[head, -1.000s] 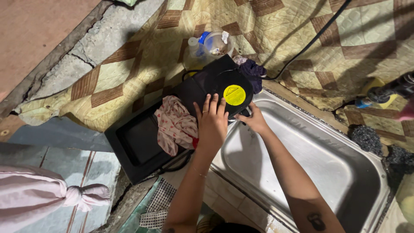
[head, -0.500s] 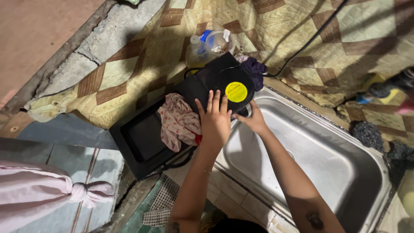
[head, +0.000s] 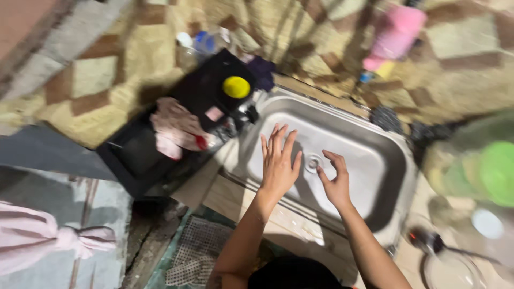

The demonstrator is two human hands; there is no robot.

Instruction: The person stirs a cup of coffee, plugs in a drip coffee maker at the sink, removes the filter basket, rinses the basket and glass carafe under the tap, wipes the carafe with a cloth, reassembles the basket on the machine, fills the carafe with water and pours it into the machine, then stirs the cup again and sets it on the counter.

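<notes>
Patterned tan-brown tile wall behind steel sink; grey tiled counter left of sink; harsh overhead light, blurred.

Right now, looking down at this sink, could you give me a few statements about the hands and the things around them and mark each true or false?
1. Both hands, the left hand and the right hand, are over the metal sink. True.
2. The right hand grips a cup. False: it holds nothing, fingers spread.
3. A pinkish cloth lies on the black appliance left of the sink. True.
4. The round yellow thing sits inside the sink. False: it is on the black appliance.
</notes>
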